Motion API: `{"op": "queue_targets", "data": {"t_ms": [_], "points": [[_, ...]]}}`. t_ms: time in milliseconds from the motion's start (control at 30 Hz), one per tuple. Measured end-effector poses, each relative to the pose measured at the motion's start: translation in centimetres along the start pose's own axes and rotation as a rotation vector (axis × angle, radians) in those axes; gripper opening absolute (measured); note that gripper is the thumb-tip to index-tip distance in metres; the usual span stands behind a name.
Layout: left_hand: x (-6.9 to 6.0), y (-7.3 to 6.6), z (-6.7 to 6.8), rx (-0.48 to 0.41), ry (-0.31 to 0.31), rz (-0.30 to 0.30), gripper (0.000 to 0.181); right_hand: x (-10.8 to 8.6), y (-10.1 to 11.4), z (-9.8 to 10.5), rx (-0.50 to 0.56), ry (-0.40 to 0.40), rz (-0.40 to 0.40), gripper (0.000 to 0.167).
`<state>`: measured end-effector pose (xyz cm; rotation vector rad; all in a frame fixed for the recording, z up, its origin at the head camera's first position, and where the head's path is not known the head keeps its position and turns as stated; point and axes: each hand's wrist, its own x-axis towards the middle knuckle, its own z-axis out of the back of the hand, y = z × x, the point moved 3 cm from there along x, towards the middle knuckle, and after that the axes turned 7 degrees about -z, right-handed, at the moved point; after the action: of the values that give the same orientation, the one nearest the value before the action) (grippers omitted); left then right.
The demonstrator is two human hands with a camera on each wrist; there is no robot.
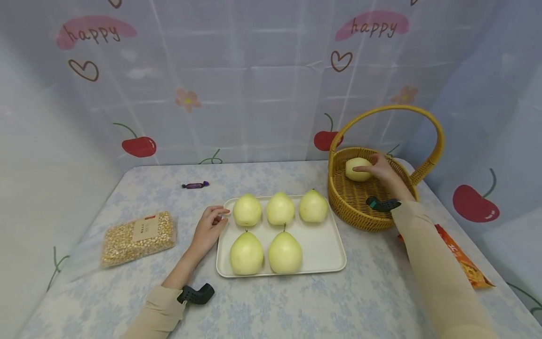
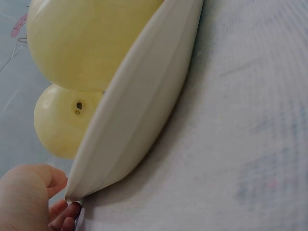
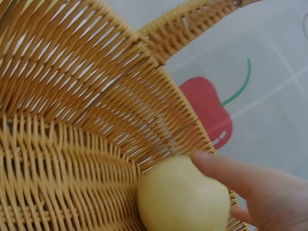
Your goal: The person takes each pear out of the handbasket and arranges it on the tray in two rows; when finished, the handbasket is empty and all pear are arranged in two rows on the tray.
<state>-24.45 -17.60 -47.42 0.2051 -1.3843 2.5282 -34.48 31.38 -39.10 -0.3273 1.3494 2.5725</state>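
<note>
My right hand [image 1: 382,170] reaches into a wicker basket [image 1: 351,214] and holds a pale yellow-green pear [image 1: 354,170]. In the right wrist view the pear [image 3: 180,197] lies against the woven inside, thumb on its upper side; the other fingers are mostly hidden. At the left end of a cream tray [image 1: 322,254], my left hand [image 1: 208,228] rests with loosely bent fingers at the rim. The left wrist view has its fingertips [image 2: 72,211] touching the tray's corner. On the tray sit three pears [image 1: 280,208] behind and two pears [image 1: 285,253] in front, stems up.
Left of the tray lies a clear bag of yellow kernels [image 1: 139,238]. A purple-wrapped candy [image 1: 195,185] is farther back. An orange snack packet [image 1: 463,259] lies near the table's right edge, partly under my right forearm. The basket's tall handle [image 1: 438,136] arches above it. Printed curtains surround the table.
</note>
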Motion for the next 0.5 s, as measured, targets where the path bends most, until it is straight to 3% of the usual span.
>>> {"op": "queue_targets", "data": {"t_ms": [167, 500], "points": [[0.04, 0.12, -0.03, 0.007, -0.009, -0.004, 0.027, 0.61, 0.19, -0.70, -0.103, 0.024, 0.061, 0.086], [0.03, 0.15, -0.06, 0.000, -0.001, -0.004, 0.027, 0.74, -0.17, -0.17, 0.014, -0.262, 0.039, 0.059]]}}
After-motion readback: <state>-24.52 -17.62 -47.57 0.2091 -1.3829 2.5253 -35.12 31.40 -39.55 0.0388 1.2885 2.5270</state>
